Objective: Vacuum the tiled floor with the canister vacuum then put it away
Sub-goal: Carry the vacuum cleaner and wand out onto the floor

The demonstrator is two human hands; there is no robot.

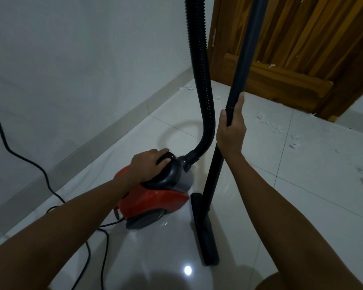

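Observation:
A red and grey canister vacuum (155, 199) stands on the glossy white tiled floor (302, 164) near the wall. My left hand (149, 164) grips the dark carry handle on top of it. A black ribbed hose (201, 91) rises from the canister's front and leaves the frame at the top. My right hand (232, 128) holds the black wand (241, 65) upright beside the hose. The wand's floor nozzle (203, 229) rests on the tiles just right of the canister.
White scraps of debris (268, 122) lie scattered on the tiles at the right and by the wooden door (291, 49). A black power cord (40, 168) trails along the white wall (71, 59) and loops behind the canister.

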